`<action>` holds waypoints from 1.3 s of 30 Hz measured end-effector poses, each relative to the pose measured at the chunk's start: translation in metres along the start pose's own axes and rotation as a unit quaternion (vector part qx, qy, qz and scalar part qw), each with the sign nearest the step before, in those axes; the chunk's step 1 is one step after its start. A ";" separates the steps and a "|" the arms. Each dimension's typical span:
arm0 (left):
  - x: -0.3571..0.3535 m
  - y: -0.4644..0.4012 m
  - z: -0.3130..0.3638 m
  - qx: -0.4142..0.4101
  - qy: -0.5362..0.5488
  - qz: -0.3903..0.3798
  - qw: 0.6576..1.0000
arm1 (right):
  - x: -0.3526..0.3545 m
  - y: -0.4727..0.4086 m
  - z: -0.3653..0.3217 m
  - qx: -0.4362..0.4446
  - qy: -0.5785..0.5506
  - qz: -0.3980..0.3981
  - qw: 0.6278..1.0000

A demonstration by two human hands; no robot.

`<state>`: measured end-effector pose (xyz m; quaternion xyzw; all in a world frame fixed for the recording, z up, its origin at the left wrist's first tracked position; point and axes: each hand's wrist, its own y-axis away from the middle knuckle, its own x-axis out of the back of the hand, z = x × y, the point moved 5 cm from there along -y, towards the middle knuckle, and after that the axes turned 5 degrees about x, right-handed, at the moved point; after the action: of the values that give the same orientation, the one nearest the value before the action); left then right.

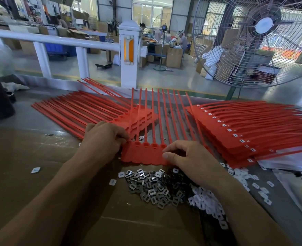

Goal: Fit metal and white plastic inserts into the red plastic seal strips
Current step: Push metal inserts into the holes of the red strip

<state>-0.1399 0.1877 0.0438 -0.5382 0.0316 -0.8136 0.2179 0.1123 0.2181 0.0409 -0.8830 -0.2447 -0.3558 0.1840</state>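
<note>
A joined sheet of red seal strips (143,155) lies in front of me, its heads near me and its tails pointing away. My left hand (104,139) grips the sheet's left edge with curled fingers. My right hand (187,157) rests on the sheet's right end, its fingers curled over the heads; whether it pinches an insert is hidden. Near me lies a heap of metal inserts (152,187), and to its right a heap of white plastic inserts (207,205). On the right a stack of red strips (244,137) shows white inserts in its heads.
Another stack of red strips (79,110) lies at the left. Brown cardboard (31,166) covers the table's near side. A big standing fan (253,38) is at the right and a white railing (57,41) runs behind the table. People work at tables far behind.
</note>
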 end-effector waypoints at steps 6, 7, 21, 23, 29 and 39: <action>-0.002 0.001 -0.002 0.010 -0.011 -0.010 1.000 | 0.003 0.008 -0.006 0.018 -0.004 -0.125 0.992; -0.003 0.001 -0.001 0.009 -0.014 -0.012 1.000 | 0.003 0.009 -0.006 0.017 0.004 -0.143 0.990; 0.005 0.014 0.022 -0.054 0.097 0.033 0.993 | 0.002 0.009 -0.007 0.036 0.041 -0.123 0.991; 0.004 0.016 0.027 -0.064 0.120 0.026 0.990 | 0.004 0.009 -0.006 0.025 0.014 -0.107 0.994; -0.003 0.021 0.035 -0.085 0.155 0.005 0.984 | 0.007 0.007 -0.007 0.034 -0.039 -0.026 0.998; -0.012 0.035 0.063 -0.141 0.235 -0.038 0.961 | 0.005 0.002 -0.005 -0.010 -0.243 0.068 0.968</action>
<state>-0.0689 0.1724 0.0502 -0.3581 0.1759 -0.9121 0.0948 0.1141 0.2153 0.0473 -0.9593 -0.2176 -0.1201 0.1340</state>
